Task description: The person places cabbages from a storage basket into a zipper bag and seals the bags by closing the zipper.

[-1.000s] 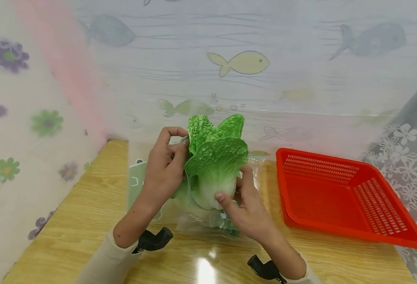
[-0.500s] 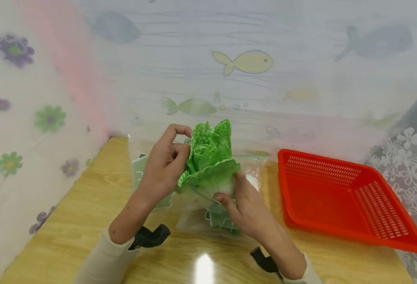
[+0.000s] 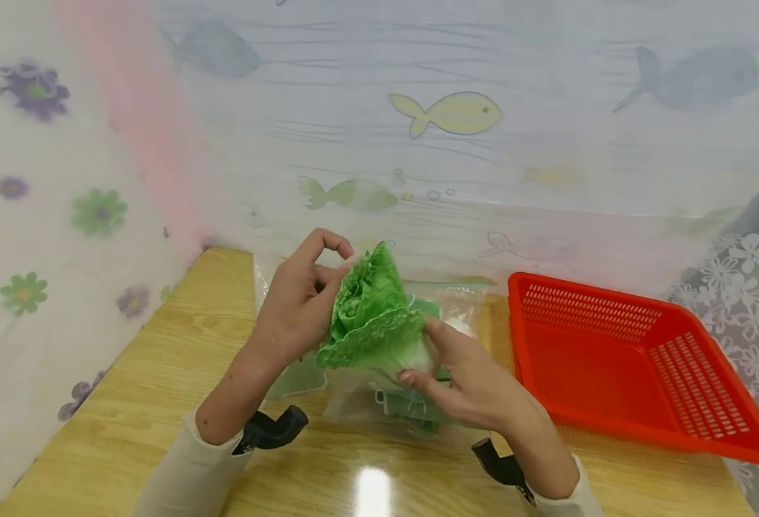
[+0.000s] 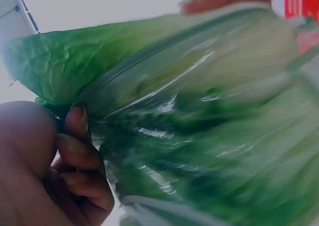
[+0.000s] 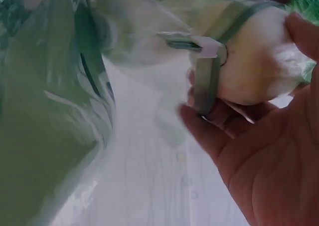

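A napa cabbage [image 3: 375, 337] with crinkled green leaves and a white base leans toward the left, leaves facing the left hand. My right hand [image 3: 476, 377] grips it by the base, thumb in front. My left hand [image 3: 298, 305] pinches the edge of a clear zip bag [image 4: 199, 121] beside the leaves, fingers curled. In the left wrist view the bag's green zip strip runs across the cabbage, and green leafy shapes show through the plastic. The right wrist view shows a pale zip slider [image 5: 208, 47] beside the white base [image 5: 259, 56].
Another clear bag with green print [image 3: 405, 406] lies under the hands on the wooden table [image 3: 127, 402]. A red plastic basket [image 3: 644, 424] with slotted sides stands at the right. Fish-patterned curtain [image 3: 353, 136] hangs behind the table.
The cabbage has tipped from nearly upright to leaning left, its leaves lower and nearer the left hand. My right hand has turned with the base and shifted slightly right. The basket stays put.
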`<action>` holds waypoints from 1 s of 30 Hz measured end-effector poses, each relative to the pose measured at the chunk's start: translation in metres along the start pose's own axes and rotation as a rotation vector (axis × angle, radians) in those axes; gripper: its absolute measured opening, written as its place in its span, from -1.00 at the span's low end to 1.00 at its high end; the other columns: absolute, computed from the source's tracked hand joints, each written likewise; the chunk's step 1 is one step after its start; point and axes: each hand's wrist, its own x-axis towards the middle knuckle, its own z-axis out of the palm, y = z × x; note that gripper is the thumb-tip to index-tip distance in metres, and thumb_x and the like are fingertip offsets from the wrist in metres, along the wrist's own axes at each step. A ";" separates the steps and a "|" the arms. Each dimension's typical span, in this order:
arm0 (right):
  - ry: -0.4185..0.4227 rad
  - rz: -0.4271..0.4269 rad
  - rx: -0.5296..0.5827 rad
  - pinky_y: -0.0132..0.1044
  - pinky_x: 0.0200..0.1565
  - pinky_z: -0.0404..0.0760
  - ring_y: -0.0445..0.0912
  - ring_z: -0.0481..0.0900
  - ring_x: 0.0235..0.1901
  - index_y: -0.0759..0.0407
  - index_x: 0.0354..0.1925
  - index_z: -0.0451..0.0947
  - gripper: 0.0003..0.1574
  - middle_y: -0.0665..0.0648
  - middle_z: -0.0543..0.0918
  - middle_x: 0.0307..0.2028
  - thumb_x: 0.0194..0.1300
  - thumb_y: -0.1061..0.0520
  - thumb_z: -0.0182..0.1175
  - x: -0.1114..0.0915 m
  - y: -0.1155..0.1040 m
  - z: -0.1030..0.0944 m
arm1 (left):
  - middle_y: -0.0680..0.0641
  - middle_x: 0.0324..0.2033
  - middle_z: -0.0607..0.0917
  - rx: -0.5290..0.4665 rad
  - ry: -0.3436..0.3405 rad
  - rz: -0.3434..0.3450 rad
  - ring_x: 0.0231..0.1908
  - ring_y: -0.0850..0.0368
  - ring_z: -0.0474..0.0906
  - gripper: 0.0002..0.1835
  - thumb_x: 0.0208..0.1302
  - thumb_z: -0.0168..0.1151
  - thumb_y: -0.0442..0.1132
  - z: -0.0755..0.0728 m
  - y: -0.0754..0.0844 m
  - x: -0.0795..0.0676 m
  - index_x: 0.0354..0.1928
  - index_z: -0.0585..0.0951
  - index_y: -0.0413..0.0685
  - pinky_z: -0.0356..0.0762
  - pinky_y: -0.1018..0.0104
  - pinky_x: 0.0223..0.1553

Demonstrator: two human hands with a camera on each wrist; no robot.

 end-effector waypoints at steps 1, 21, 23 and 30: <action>-0.001 -0.010 0.012 -0.02 0.11 0.67 -0.19 0.66 -0.02 -0.01 0.58 0.22 -0.09 -0.06 0.66 0.03 0.44 -0.10 0.38 0.002 0.000 0.001 | 0.12 -0.78 0.11 0.036 0.002 0.013 -0.77 0.18 -0.01 -0.93 0.70 0.03 -0.25 -0.001 0.000 0.000 0.03 0.50 -0.01 0.07 0.31 -0.61; 0.162 -0.146 -0.115 0.10 0.25 0.58 0.03 0.56 0.27 0.08 0.52 0.31 -0.04 0.11 0.55 0.37 0.31 -0.12 0.45 0.008 0.003 -0.002 | 0.07 -0.61 0.22 0.384 -0.134 -0.108 -0.53 0.17 0.01 -0.44 0.19 -0.09 -0.70 -0.029 -0.004 -0.003 0.02 0.72 -0.12 0.27 0.08 -0.30; 0.149 -0.141 -0.099 0.07 0.29 0.53 -0.01 0.50 0.30 0.08 0.52 0.31 -0.01 0.08 0.52 0.39 0.23 -0.07 0.47 0.009 0.002 -0.001 | 0.06 -0.58 0.23 0.347 -0.121 -0.060 -0.52 0.18 -0.01 -0.37 0.07 -0.18 -0.75 -0.022 -0.005 -0.002 -0.01 0.71 -0.13 0.28 0.09 -0.30; 0.209 -0.167 -0.019 0.04 0.33 0.47 -0.03 0.47 0.31 0.12 0.38 0.39 -0.08 0.04 0.52 0.32 0.28 -0.29 0.46 0.009 -0.011 0.000 | 0.08 -0.56 0.50 0.204 -0.084 0.032 -0.57 0.18 0.32 -0.64 0.39 0.00 -0.61 -0.002 -0.003 -0.002 -0.09 0.73 -0.14 0.38 0.26 -0.42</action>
